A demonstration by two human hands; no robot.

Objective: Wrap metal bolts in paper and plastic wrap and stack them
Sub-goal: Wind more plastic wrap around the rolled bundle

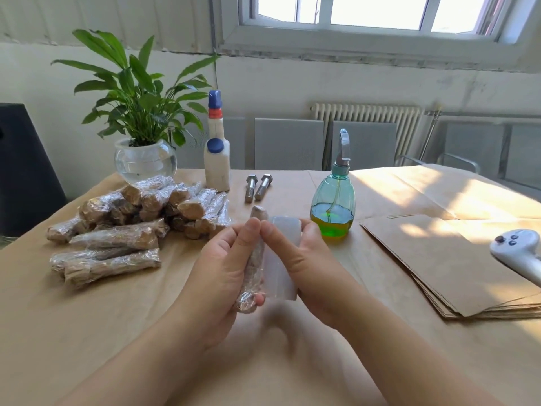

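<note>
I hold a paper-wrapped bolt (257, 253) upright-ish in my left hand (222, 276), fingers curled round it and thumb pinched near its top. My right hand (304, 259) grips the plastic roll (282, 259), touching the bolt's right side. Film already clings to the bolt's lower end; the upper end looks like bare paper, so I judge this one is partway through its plastic layer.

Taking the spray bottle (333, 206) as my landmark: the bolt in hand is just left of it and nearer me. Well left of the bottle sits the pile (137, 218) of finished bundles, many already wrapped in paper and film and stacked loosely. Just left of the bottle and a little farther back lie two bare bolts (257, 187), side by side, not yet wrapped. Right of the bottle lies the paper stack (448, 265), with plenty of sheets left.

So most of the job looks done: I must finish this wrap, add it to the pile, then do the last two bolts.
</note>
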